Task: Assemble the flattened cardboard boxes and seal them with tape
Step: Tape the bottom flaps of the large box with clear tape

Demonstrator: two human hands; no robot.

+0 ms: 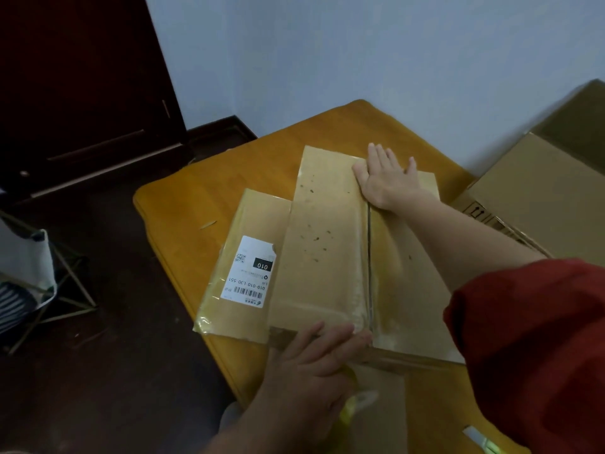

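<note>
A brown cardboard box [320, 244] lies on the wooden table [183, 211], its two top flaps folded shut and meeting at a centre seam [369, 267]. A white shipping label [252, 273] sits on its left side under glossy old tape. My right hand [388, 178] lies flat with fingers spread on the far end of the flaps, across the seam. My left hand [314, 365] rests at the box's near edge, fingertips touching the top by the seam, and closes over a yellowish clear tape roll [358, 401] that is mostly hidden beneath it.
Flattened and stacked cardboard boxes [543, 204] rest at the right against the wall. A dark wooden door [85, 86] and a metal-framed stand with a bag [36, 276] are on the floor side, left. A small white and green object [481, 439] lies at the bottom right.
</note>
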